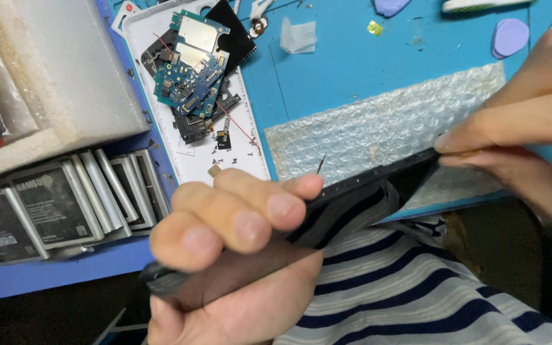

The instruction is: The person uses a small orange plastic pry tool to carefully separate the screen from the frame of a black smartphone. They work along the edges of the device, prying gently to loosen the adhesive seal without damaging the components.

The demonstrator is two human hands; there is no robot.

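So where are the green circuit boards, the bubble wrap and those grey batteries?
circuit boards (190,70), head view, middle of the top board.
bubble wrap (378,124), head view, centre of the sheet.
batteries (52,207), head view, one battery's face.

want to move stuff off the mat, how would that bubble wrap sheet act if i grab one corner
The bubble wrap sheet would probably flop and drape, since it is thin, clear film lying flat on the blue mat. It looks very light, so it may slide or lift at a nudge. It seems not fragile, though bubbles could pop under pinching fingers.

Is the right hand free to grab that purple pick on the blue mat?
Probably not right now. The right hand is pinching the edge of the thin black panel that the left hand also grips. The purple pick lies uncovered nearby, so only letting go stands between them.
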